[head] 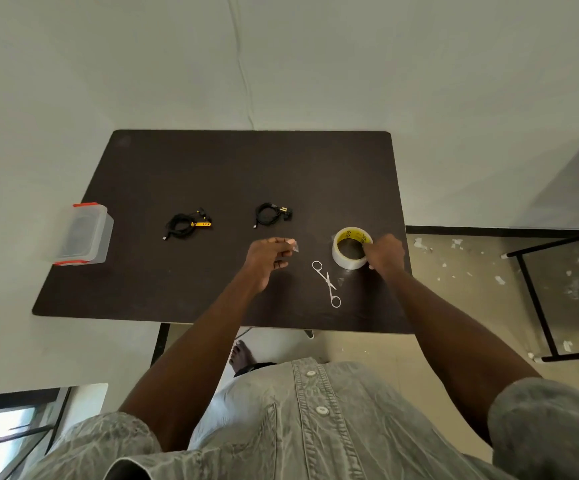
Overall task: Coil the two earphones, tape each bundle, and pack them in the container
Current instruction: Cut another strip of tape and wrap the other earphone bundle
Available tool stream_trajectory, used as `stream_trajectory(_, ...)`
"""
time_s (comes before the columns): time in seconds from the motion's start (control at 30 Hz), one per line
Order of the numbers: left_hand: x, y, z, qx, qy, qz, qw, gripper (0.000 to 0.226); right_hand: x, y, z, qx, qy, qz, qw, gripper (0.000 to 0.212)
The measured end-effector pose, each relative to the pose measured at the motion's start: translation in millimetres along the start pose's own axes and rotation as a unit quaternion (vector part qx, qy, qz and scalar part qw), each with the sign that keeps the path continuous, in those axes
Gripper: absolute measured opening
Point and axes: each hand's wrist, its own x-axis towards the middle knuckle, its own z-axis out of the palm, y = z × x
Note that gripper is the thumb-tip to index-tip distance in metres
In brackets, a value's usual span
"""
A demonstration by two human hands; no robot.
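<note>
Two hands work: left fingers (286,243) pinch a tape piece (295,246), right fingers (367,252) grip the tape roll (348,259).

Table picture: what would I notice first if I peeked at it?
Probably the two hands near the front of the dark table: the left hand pinches a small piece of clear tape, and the right hand holds the tape roll with its yellow core. Shiny scissors lie between them, two coiled black earphones sit behind, and a clear container with red clips is far left.
</note>
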Motion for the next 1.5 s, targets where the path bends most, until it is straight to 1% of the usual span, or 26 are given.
stream_trajectory(0.07, -2.0, 4.7, -3.0, -0.009, -0.007, 0.002, 1.0, 0.006, -6.8, -1.6, -0.9, -0.014, 0.005, 0.015, 1.0, 0.033)
stream_trajectory(0.1, -3.4, 6.8, -5.9, -0.014, -0.01, 0.003, 1.0, 0.006, -12.5, -5.1, -0.5, -0.032, 0.029, 0.004, 0.999, 0.034)
stream_trajectory(0.13, -4.3, 8.5, -8.7, -0.016, -0.015, 0.004, 1.0, 0.007, -19.5, -11.0, -0.4, -0.043, 0.066, -0.015, 0.997, 0.034)
stream_trajectory(0.17, -5.0, 9.6, -11.9, -0.018, -0.021, 0.006, 1.0, 0.008, -27.6, -18.6, 1.7, -0.028, 0.098, -0.047, 0.994, 0.031)
stream_trajectory(0.2, -5.1, 11.3, -16.6, -0.02, -0.027, 0.01, 0.999, 0.009, -35.0, -29.1, 7.5, 0.016, 0.099, -0.081, 0.992, 0.024)
stream_trajectory(0.23, -4.9, 12.3, -20.1, -0.025, -0.031, 0.013, 0.999, 0.01, -41.5, -39.7, 14.8, 0.099, 0.066, -0.106, 0.987, 0.015)
stream_trajectory(0.27, -4.4, 14.1, -25.0, -0.032, -0.035, 0.015, 0.999, 0.009, -50.6, -52.4, 23.7, 0.199, 0.001, -0.108, 0.974, 0.008)
stream_trajectory(0.3, -4.5, 15.8, -28.5, -0.04, -0.04, 0.018, 0.998, 0.008, -62.5, -65.1, 31.0, 0.291, -0.086, -0.086, 0.949, 0.009)
stream_trajectory(0.33, -4.7, 17.7, -31.8, -0.047, -0.042, 0.019, 0.998, 0.007, -73.1, -75.9, 38.7, 0.355, -0.166, -0.067, 0.917, 0.017)
stream_trajectory(0.37, -4.8, 20.6, -38.4, -0.051, -0.045, 0.022, 0.997, 0.007, -83.4, -87.0, 47.8, 0.39, -0.231, -0.05, 0.89, 0.027)
stream_trajectory(0.4, -3.8, 21.9, -43.8, -0.054, -0.047, 0.025, 0.997, 0.008, -91.4, -94.5, 55.5, 0.403, -0.27, -0.038, 0.874, 0.035)
stream_trajectory(0.43, -1.5, 23.9, -52.4, -0.056, -0.052, 0.027, 0.997, 0.009, -99.2, -102.9, 64.4, 0.413, -0.289, -0.028, 0.863, 0.038)
stream_trajectory(0.47, 0.2, 25.3, -59.9, -0.057, -0.058, 0.031, 0.996, 0.01, -104.0, -108.8, 73.0, 0.425, -0.298, -0.023, 0.855, 0.036)
stream_trajectory(0.53, 3.9, 27.8, -76.9, -0.058, -0.065, 0.031, 0.996, 0.01, -112.9, -123.5, 88.1, 0.445, -0.289, -0.029, 0.847, 0.021)
stream_trajectory(0.6, 7.5, 29.8, -96.6, -0.062, -0.061, 0.024, 0.996, 0.008, -121.2, -139.6, 103.6, 0.456, -0.264, -0.035, 0.849, 0.012)
stream_trajectory(0.7, 13.0, 33.9, -125.2, -0.075, -0.057, 0.02, 0.995, 0.007, -134.0, -164.1, 125.5, 0.475, -0.238, -0.051, 0.846, 0.009)
stream_trajectory(0.8, 22.5, 37.6, -156.6, -0.084, -0.055, 0.014, 0.995, 0.006, -145.4, -187.7, 147.0, 0.468, -0.218, -0.059, 0.854, 0.004)
stream_trajectory(0.87, 28.5, 42.2, -176.8, -0.091, -0.048, 0.009, 0.995, 0.006, -152.4, -202.8, 161.7, 0.475, -0.21, -0.054, 0.853, 0.004)
stream_trajectory(1.0, 36.0, 49.8, -208.3, -0.105, -0.029, 0.0, 0.994, 0.012, -165.4, -229.6, 186.3, 0.489, -0.19, -0.013, 0.851, 0.011)
stream_trajectory(1.07, 39.9, 51.8, -221.4, -0.112, -0.02, -0.007, 0.993, 0.01, -170.7, -241.7, 196.9, 0.498, -0.191, -0.005, 0.846, 0.012)
stream_trajectory(1.17, 46.3, 53.3, -235.6, -0.119, -0.008, -0.017, 0.993, 0.009, -175.5, -255.5, 205.7, 0.517, -0.198, 0.004, 0.833, 0.008)
stream_trajectory(1.27, 51.1, 55.7, -246.2, -0.12, -0.008, -0.021, 0.993, 0.01, -175.9, -264.6, 213.6, 0.498, -0.199, -0.006, 0.844, 0.003)
stream_trajectory(1.4, 56.1, 56.1, -250.8, -0.127, -0.008, -0.03, 0.991, 0.008, -172.5, -271.5, 222.4, 0.459, -0.176, -0.004, 0.871, 0.011)
stream_trajectory(1.5, 61.4, 52.3, -247.2, -0.146, 0.015, -0.035, 0.989, 0.005, -168.4, -278.7, 231.7, 0.44, -0.137, 0.005, 0.888, 0.015)
